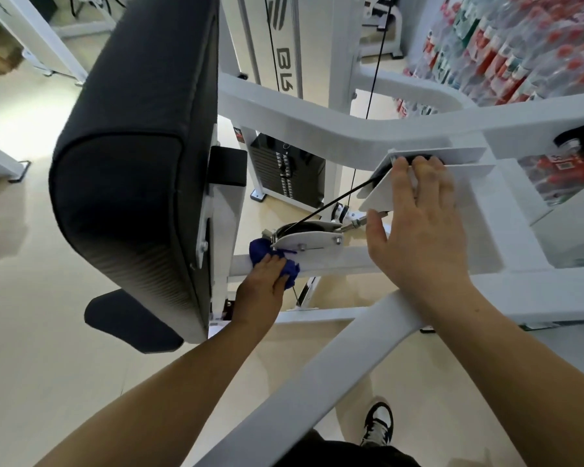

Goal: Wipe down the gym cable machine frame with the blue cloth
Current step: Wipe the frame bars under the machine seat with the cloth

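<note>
My left hand [262,291] grips the bunched blue cloth [259,249] against the white lower frame bar [338,264], touching the pulley bracket [312,242]. My right hand [418,227] lies spread flat on the upper bracket plate [381,193], fingertips over its top edge. Risk noted: the loose cloth ends could snag on the bracket bolts or the cable [331,207], and should the weight stack [284,170] beyond shift, the running cable could pinch my right fingers.

Bright, even indoor light, soft floor [31,230] shadows, wide-angle bending at edges, right side blurred.
</note>
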The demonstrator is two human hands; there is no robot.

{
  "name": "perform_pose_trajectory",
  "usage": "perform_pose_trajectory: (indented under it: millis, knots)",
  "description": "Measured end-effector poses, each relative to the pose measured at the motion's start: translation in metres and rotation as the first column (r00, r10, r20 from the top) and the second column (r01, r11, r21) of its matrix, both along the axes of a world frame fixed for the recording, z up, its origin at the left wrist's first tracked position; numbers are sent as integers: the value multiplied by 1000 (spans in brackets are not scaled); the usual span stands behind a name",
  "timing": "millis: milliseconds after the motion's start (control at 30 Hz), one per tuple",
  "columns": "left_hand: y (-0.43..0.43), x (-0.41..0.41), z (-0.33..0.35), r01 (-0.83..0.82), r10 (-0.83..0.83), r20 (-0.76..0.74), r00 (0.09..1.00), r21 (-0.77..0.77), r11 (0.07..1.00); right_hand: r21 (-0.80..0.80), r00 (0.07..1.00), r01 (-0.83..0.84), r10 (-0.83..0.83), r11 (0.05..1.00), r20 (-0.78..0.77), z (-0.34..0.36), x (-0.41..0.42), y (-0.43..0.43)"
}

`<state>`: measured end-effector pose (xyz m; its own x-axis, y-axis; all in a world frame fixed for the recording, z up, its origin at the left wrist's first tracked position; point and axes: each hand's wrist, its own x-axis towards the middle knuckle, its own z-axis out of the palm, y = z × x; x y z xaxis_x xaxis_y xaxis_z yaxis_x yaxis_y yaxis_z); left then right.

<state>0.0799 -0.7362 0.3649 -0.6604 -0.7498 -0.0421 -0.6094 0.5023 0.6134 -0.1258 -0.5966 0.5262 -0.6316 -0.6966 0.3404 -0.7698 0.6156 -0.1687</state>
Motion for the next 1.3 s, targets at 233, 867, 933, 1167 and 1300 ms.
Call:
perform_pose_trajectory:
  millis: [233,867,933,1167,1300]
  knots:
    - [-14,33,-10,-155,153,37,987,62,986,-41,1000,-14,14,999,1,-1,0,1]
    - [27,-24,4,132,-127,69,990,-77,988,-97,1000,-24,26,995,15,-4,-4,0]
    - [37,-33,4,292,-289,82,954,-32,956,-91,999,-32,33,995,18,-4,-5,1]
    - [19,-1,-7,285,-274,89,958,-161,945,-95,997,-43,49,995,67,-4,-6,1]
    - [29,-44,7,351,-350,29,936,-117,929,5,989,-124,124,992,76,5,-25,15]
